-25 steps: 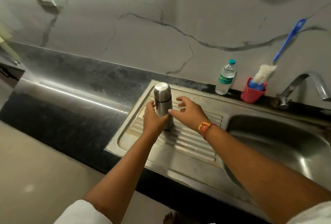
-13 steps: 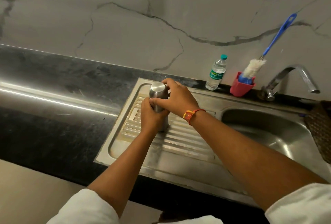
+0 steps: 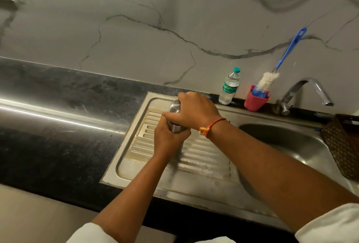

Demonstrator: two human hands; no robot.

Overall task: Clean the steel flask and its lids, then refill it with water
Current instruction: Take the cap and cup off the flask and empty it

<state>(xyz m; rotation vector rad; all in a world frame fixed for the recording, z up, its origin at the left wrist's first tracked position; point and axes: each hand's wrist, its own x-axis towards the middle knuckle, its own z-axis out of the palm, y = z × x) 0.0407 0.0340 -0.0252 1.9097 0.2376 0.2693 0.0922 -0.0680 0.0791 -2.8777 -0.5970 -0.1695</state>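
The left hand (image 3: pixel 169 136) curls its fingers around the body of the flask (image 3: pixel 176 128), which stands on the drainboard (image 3: pixel 194 161), left of the basin (image 3: pixel 281 141). The right hand (image 3: pixel 196 110) grips the lid (image 3: pixel 173 106) from above. Farther, by the wall, are a bottle (image 3: pixel 229 87), a red cup (image 3: pixel 255 102) with a brush (image 3: pixel 281 62), and the tap (image 3: pixel 307 89).

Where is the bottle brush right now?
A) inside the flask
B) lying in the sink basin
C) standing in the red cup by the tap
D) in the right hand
C: the bottle brush stands in the red cup beside the tap, while the left hand and right hand both grip the flask.
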